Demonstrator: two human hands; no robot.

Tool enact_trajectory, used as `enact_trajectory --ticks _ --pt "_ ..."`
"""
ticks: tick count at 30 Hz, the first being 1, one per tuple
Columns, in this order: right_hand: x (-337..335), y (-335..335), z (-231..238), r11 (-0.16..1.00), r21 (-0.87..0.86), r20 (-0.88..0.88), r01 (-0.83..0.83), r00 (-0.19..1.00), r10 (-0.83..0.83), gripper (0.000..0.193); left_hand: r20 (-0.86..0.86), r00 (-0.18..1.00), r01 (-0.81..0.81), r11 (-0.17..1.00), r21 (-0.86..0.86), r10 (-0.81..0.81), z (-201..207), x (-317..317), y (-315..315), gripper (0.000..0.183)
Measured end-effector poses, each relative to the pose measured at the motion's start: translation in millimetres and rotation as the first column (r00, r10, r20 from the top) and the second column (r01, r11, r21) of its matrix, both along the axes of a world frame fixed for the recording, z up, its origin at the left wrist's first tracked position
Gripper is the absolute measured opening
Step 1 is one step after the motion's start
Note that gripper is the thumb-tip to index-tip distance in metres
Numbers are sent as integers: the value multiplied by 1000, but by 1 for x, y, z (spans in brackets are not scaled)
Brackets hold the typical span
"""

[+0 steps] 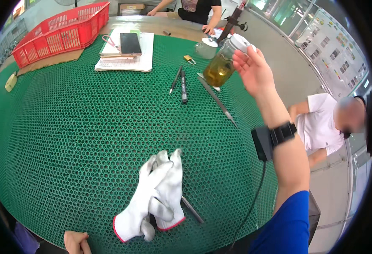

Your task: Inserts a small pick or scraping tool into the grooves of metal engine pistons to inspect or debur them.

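Observation:
My right hand (254, 72) is raised at the far right of the table, fingers apart and palm turned left. Its fingertips are beside a clear jar (218, 71) of yellow-green liquid with a white lid; they overlap its side, but I cannot tell whether they touch it. No finger wraps round the jar. At the lower left edge, my left hand (76, 242) rests with its fingers curled in and nothing visible in them. A pair of white gloves (152, 199) with red cuffs lies near the front, beside a thin metal rod (192, 209).
On the green mat (88, 127) lie a long file-like tool (217, 101), a marker (184, 86), a pen (176, 79) and a padlock (189, 59). Farther off are papers (145, 62), a phone (130, 44), a red crate (63, 38) and a glass pot (205, 51). Two people are nearby.

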State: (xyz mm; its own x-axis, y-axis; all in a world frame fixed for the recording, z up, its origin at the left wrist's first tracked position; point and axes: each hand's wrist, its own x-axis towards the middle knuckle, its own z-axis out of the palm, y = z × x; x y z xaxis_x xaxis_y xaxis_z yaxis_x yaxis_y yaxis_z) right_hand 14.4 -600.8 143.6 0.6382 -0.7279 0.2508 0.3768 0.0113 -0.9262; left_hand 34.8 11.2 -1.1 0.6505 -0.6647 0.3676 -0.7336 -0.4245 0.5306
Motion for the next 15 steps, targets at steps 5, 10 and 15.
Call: enact_trajectory --ticks 5,10,15 --pt "-106 102 38 984 -42 57 -175 983 177 26 -12 1000 21 999 -30 -22 -13 1 2 21" --pt "-187 212 38 919 -131 -12 -372 928 373 22 19 999 51 993 -108 -49 -16 2 3 18" --pt "-215 298 -7 808 -89 -136 -582 811 569 17 -253 935 169 941 -295 -247 -2 -9 -3 36"
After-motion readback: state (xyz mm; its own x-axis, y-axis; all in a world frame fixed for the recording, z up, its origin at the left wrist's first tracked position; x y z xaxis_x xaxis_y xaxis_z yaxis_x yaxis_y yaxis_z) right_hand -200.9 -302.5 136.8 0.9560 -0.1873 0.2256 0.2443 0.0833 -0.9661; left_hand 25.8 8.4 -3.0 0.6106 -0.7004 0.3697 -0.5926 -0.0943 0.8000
